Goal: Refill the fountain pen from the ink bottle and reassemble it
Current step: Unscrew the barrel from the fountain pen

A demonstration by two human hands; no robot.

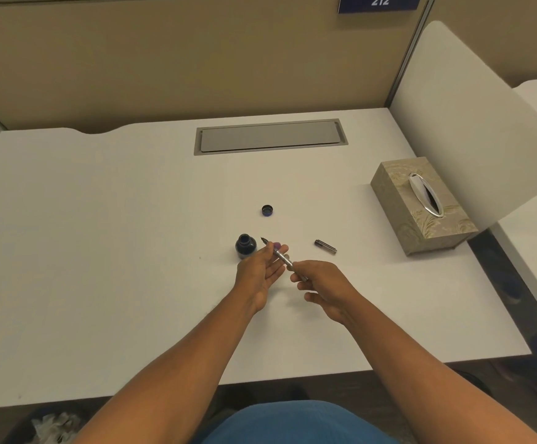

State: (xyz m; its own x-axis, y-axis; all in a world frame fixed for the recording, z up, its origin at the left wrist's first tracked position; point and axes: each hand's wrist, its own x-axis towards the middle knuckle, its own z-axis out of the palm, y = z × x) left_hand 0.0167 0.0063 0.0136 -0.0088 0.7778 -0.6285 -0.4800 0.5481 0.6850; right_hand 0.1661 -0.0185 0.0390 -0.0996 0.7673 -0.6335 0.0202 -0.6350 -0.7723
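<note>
Our left hand (260, 270) pinches the fountain pen (281, 256) near its nib, other fingers loose, while our right hand (321, 286) grips its rear end. The nib points at the open ink bottle (245, 246), just beside our left fingers. The bottle cap (267, 210) and the pen cap (325, 246) lie apart on the desk (116, 219); wide bare surface spreads left, the tissue box (420, 206) near the right edge.

Bare forearms, no sleeves; blue garment (296, 423) at lap.

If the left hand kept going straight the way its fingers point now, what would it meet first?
Probably nothing soon: the left hand points up and right, between the bottle cap and the pen cap, toward the tissue box. Depth is unclear.
</note>
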